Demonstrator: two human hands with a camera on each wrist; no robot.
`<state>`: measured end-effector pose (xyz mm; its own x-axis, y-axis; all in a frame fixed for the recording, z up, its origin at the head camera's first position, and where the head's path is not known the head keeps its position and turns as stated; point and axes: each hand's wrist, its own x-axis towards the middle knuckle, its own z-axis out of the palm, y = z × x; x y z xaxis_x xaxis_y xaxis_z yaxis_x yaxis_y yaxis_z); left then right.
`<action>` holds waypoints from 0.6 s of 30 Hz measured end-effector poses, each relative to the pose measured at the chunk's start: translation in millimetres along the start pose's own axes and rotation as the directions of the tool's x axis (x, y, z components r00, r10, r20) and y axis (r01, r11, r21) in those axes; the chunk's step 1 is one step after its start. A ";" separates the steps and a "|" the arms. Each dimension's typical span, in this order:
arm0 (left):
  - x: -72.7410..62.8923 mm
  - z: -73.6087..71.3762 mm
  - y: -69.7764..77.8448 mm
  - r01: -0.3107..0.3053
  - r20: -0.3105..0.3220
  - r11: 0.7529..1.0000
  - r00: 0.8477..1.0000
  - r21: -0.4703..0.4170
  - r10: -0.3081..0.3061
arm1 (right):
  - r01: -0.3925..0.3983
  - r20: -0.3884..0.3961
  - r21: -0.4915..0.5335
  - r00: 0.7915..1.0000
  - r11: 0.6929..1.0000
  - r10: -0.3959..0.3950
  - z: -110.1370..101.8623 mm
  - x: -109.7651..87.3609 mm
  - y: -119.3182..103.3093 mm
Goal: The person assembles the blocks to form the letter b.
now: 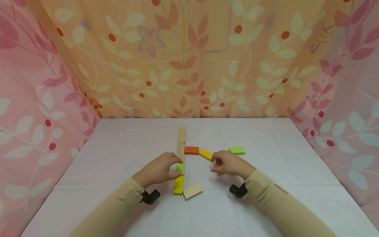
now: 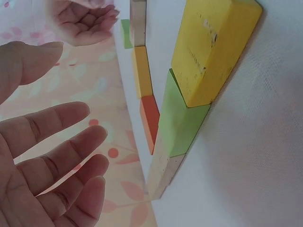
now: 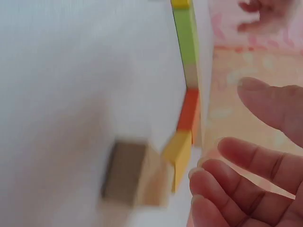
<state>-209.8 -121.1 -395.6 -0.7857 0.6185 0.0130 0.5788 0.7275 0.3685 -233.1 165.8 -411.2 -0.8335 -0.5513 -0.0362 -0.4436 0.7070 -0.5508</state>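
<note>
Four blocks lie end to end in a line: two plain wooden blocks (image 1: 182,135), then a green block (image 1: 180,167) and a yellow block (image 1: 178,186). My left hand (image 1: 158,169) hovers over the green block with fingers spread, holding nothing. From the line's right side a red-orange block (image 1: 191,150) leads to a slanted amber block (image 1: 206,154). Past it stands another wooden block (image 3: 128,172), blurred in the right wrist view and mostly hidden by my right hand (image 1: 232,163) in the head view. That hand is beside it, thumb and fingers apart.
A loose wooden block (image 1: 192,191) lies at an angle near the yellow block. Beyond my right hand is a light green block (image 1: 236,150). The white-covered table (image 1: 118,138) meets patterned curtains (image 1: 189,65) at the back and sides.
</note>
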 end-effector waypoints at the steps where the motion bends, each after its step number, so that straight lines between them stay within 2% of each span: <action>1: 0.2 0.2 0.0 0.000 0.000 1.000 1.000 0.000 0.000 | -0.019 -0.012 0.004 1.000 1.000 0.019 -3.8 -0.6 2.5; 6: 0.6 1.5 0.0 0.012 0.012 1.000 1.000 0.009 -0.012 | -0.136 -0.091 -0.019 0.987 0.991 0.133 -20.0 -3.2 18.4; 11: 0.1 1.5 0.9 0.033 0.026 0.999 0.999 0.004 -0.033 | -0.232 -0.169 -0.032 0.960 0.972 0.223 -31.1 -4.8 38.1; 18: -0.2 2.2 1.1 0.026 0.023 1.000 0.999 0.003 -0.026 | -0.348 -0.233 -0.028 0.914 0.937 0.333 -34.5 -5.8 61.2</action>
<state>-208.5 -119.7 -397.2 -0.7952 0.6061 -0.0185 0.5588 0.7443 0.3658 -266.8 227.5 -416.0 -0.9860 -0.1651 -0.0216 -0.1346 0.8666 -0.4805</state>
